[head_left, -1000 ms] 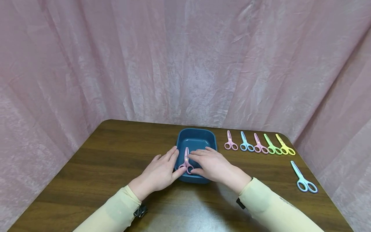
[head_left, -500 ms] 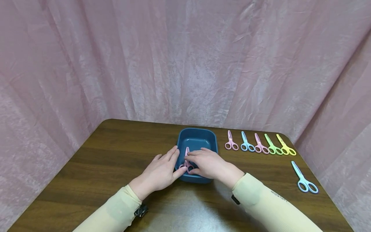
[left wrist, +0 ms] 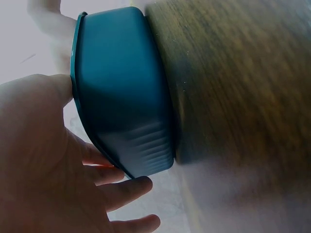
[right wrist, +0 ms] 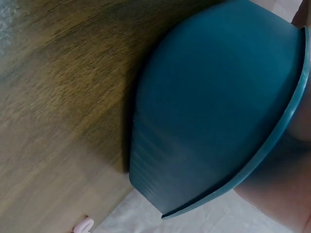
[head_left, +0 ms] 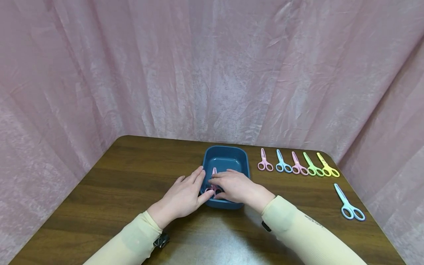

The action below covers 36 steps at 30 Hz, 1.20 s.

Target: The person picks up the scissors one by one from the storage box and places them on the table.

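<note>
A dark blue, rounded rectangular box (head_left: 225,205) stands on the wooden table, with pink scissors (head_left: 214,170) inside by its left wall. My left hand (head_left: 181,200) rests against the box's left side. Its fingers are extended and touch the rim, and its thumb lies over the near left corner. In the left wrist view, the box's outer wall (left wrist: 121,73) is beside my thumb and fingers. My right hand (head_left: 233,186) reaches into the box, its fingers over the scissors and its thumb near their handle loops. The fingertips are hidden, so any grip on the scissors is unclear.
Right of the box, a row holds pink scissors (head_left: 264,162), blue scissors (head_left: 281,162), more pink scissors (head_left: 298,165), green scissors (head_left: 312,165) and yellow scissors (head_left: 326,166). Larger light blue scissors (head_left: 346,204) lie near the table's right edge. A pink curtain (head_left: 212,73) hangs behind.
My right hand has moved left inside the box, and its fingers now cover more of the pink scissors. My left hand stays at the box's left side.
</note>
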Available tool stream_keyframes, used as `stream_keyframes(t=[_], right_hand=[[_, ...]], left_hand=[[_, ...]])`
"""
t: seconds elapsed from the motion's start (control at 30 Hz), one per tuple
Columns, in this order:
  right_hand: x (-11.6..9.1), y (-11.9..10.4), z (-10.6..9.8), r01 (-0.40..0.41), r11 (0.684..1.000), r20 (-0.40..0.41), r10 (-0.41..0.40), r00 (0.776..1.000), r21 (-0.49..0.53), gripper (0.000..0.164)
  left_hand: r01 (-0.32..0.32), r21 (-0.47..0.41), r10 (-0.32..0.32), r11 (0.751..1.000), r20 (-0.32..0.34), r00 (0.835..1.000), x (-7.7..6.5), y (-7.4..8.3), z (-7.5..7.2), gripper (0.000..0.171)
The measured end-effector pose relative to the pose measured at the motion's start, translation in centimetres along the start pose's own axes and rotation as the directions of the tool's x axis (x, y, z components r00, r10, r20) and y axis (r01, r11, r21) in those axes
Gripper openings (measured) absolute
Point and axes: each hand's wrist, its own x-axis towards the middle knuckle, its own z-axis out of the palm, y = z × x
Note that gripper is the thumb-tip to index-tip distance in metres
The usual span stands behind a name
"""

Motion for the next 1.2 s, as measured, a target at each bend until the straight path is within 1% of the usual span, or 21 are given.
stream_keyframes(t=[0.37, 0.57, 0.93, 1.2], right_hand=[[0.6, 0.2, 0.5, 0.019, 1.000, 0.030, -0.019, 0.999, 0.004, 0.049], [0.7, 0.4, 0.8, 0.010, 1.000, 0.050, -0.010, 0.999, -0.005, 0.047], [0.5, 0.8, 0.9, -0.009, 1.000, 0.050, 0.010, 0.999, -0.020, 0.043], [0.1, 1.3, 0.6, -0.032, 0.999, 0.047, 0.031, 0.998, 0.025, 0.038]], left_hand=[[0.004, -0.005, -0.004, 1.000, 0.004, 1.000, 0.1, 0.0, 0.1, 0.087], [0.004, -0.004, -0.004, 1.000, 0.003, 1.000, 0.0, 0.0, 0.1, 0.087], [0.003, -0.007, -0.003, 1.000, -0.008, 1.000, 0.1, 0.0, 0.1, 0.086], [-0.011, 0.010, 0.011, 1.000, -0.019, 1.000, 0.1, -0.1, 0.1, 0.087]])
